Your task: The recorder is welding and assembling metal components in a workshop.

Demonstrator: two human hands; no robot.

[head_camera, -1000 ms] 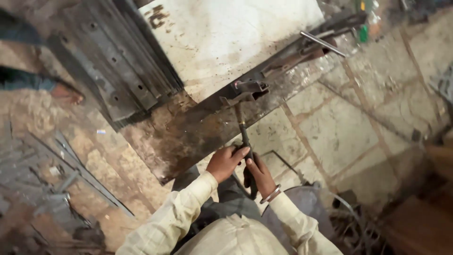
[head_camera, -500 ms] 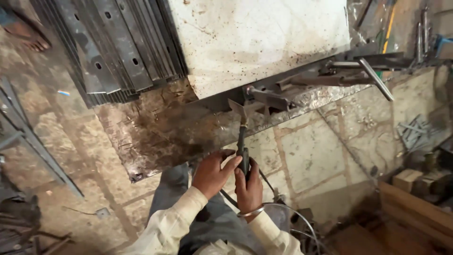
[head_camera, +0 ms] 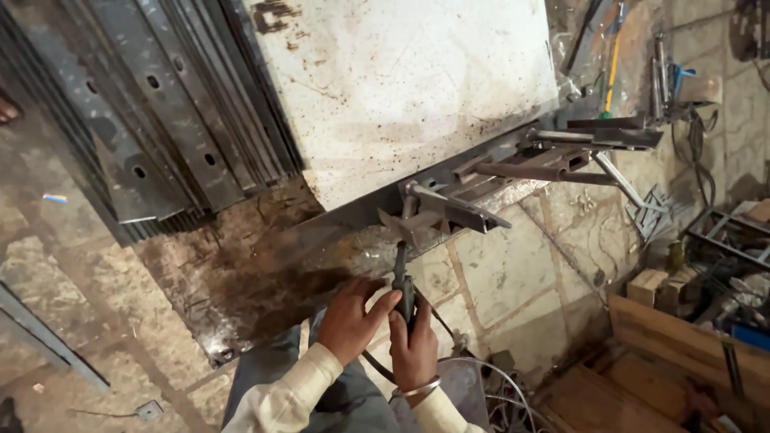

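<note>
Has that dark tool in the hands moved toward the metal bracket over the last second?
Cannot tell. The camera itself swung, so everything shifts in view. The tool points at the bracket just as before, held by both the left hand and right hand.

The big metal sheet (head_camera: 401, 88) is off-white, peppered with rust-brown specks and a dark smear near its top edge, while the stacked steel channels (head_camera: 160, 136) beside it are dull grey with rows of black holes. The tool (head_camera: 403, 285) gripped by both hands, left hand (head_camera: 353, 321) and right hand (head_camera: 415, 349), is black, the sleeves (head_camera: 281, 401) are cream, and a silver bangle (head_camera: 417, 390) rings the right wrist. The floor (head_camera: 513, 273) is beige stone tile with dark joints, stained deep rusty brown under the sheet, and the welded frame (head_camera: 521, 164) is grey-brown steel; a yellow-handled tool (head_camera: 613, 64) lies beyond it.
</note>
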